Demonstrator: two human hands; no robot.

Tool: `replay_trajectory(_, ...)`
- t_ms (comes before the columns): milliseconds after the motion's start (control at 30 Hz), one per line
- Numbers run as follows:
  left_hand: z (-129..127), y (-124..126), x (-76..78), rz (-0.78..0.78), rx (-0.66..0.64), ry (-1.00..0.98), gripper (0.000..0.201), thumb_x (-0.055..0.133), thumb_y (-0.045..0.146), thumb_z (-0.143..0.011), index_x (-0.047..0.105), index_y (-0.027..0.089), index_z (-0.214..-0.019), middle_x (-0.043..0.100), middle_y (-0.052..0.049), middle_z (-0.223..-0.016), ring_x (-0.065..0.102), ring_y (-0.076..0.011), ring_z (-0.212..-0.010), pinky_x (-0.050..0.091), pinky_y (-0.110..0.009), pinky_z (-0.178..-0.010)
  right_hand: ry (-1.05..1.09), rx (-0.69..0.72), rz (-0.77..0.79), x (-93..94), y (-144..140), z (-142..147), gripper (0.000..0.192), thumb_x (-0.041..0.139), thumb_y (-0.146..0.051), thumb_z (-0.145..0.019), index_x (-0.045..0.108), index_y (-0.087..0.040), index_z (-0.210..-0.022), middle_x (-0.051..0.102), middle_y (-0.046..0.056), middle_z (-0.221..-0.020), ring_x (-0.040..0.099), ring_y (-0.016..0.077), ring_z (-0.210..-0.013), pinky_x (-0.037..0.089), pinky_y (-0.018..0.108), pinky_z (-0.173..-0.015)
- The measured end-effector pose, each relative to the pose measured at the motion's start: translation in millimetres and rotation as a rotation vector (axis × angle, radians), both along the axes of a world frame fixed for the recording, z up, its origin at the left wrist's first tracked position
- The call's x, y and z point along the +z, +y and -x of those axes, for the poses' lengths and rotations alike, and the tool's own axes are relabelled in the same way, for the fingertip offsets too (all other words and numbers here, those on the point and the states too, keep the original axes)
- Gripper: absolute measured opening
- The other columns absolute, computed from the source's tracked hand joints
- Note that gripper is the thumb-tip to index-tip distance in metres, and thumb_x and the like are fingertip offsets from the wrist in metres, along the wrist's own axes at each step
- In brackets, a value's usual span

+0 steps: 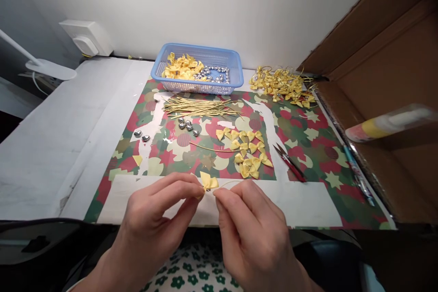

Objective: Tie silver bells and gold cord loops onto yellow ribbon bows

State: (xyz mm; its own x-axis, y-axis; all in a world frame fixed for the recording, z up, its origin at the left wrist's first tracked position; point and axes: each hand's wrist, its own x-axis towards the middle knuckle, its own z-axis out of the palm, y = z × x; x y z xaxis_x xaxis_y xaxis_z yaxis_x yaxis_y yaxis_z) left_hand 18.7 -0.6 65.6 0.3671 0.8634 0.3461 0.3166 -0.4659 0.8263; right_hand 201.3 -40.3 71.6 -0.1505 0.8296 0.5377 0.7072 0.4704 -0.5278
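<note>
1. Yellow ribbon bow (208, 182) sits low in the middle of the frame, just above the near table edge, pinched at its knot by the thumb and forefinger of the left hand (153, 219).
2. Beside it, the right hand (251, 228) has its thumb and forefinger closed narrowly on a thin gold wire (228, 183) that arcs from the bow toward those fingertips; the other fingers of both hands are loosely curled.
3. Both hands hover over a white strip along the lower edge of the patterned mat (308, 132), which is printed in red, green and cream.
4. Just above and right of the hands lies a loose cluster of bows (248, 150), with a single gold wire on the mat beside them on the left.
5. Red-handled snips (289, 163) lie to the right of that cluster.
6. Small silver hearts (186, 125) are scattered left of centre, two more further left.
7. A bundle of gold wires (200, 107) lies across the mat above them.
8. At upper centre stands a blue basket (236, 66) holding more bows and silver hearts.
9. A heap of finished bows with wires (282, 84) lies at upper right, next to a brown cardboard box (386, 54).
</note>
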Motion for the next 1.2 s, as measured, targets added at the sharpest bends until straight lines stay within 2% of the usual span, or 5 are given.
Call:
replay_trajectory(133, -0.5, 0.8, 1.2, 0.063, -0.027, -0.037, 0.036, 0.062, -0.005, -0.089, 0.069, 0.028, -0.101, 0.075, 0.003, -0.094, 0.073, -0.0148, -0.087, 0.060, -0.024, -0.081, -0.004, -0.007, -0.008, -3.4, -0.6, 1.3, 0.021, 0.053, 0.004, -0.092, 0.063, -0.011, -0.102, 0.047, 0.004, -0.076, 0.046, 0.0167, -0.068, 0.041, 0.029, -0.059)
replay_trajectory(367, -0.5, -0.2, 2.4, 0.134, 0.023, -0.056, 0.037, 0.062, -0.004, -0.087, 0.069, 0.030, -0.098, 0.076, 0.005, -0.088, 0.073, -0.0152, -0.082, 0.060, -0.022, -0.071, 0.066, 0.005, 0.004, -5.3, -1.4, 1.6, 0.021, 0.053, 0.004, -0.092, 0.063, -0.009, -0.106, 0.047, 0.003, -0.075, 0.046, 0.0160, -0.067, 0.041, 0.028, -0.056)
replay_trajectory(600, -1.5, 1.6, 2.7, 0.052, 0.033, -0.066, 0.035, 0.063, -0.004, -0.088, 0.072, 0.028, -0.099, 0.076, 0.001, -0.106, 0.075, -0.0153, -0.098, 0.061, -0.021, -0.084, 0.238, 0.028, 0.129, -4.0, -0.4, -0.5, 0.021, 0.050, 0.000, -0.095, 0.066, -0.013, -0.102, 0.049, 0.002, -0.078, 0.049, 0.0130, -0.066, 0.042, 0.026, -0.057)
replay_trajectory(1000, 0.5, -2.1, -1.7, 0.031, -0.006, -0.057, 0.040, 0.061, -0.007, -0.089, 0.069, 0.029, -0.105, 0.078, 0.001, -0.103, 0.076, -0.0160, -0.094, 0.061, -0.026, -0.090, 0.258, 0.008, 0.067, -11.1, -2.9, 1.0, 0.023, 0.051, -0.001, -0.094, 0.065, -0.015, -0.105, 0.048, 0.001, -0.078, 0.051, 0.0130, -0.065, 0.042, 0.026, -0.056)
replay_trajectory(1200, 1.9, -1.3, -0.8, 0.037, -0.038, -0.108, 0.038, 0.061, -0.007, -0.090, 0.069, 0.028, -0.105, 0.080, -0.001, -0.100, 0.077, -0.0184, -0.091, 0.063, -0.029, -0.086, 0.268, 0.032, 0.063, -11.5, -3.1, -1.3, 0.025, 0.051, 0.001, -0.093, 0.065, -0.015, -0.108, 0.047, 0.001, -0.078, 0.050, 0.0127, -0.065, 0.042, 0.026, -0.055)
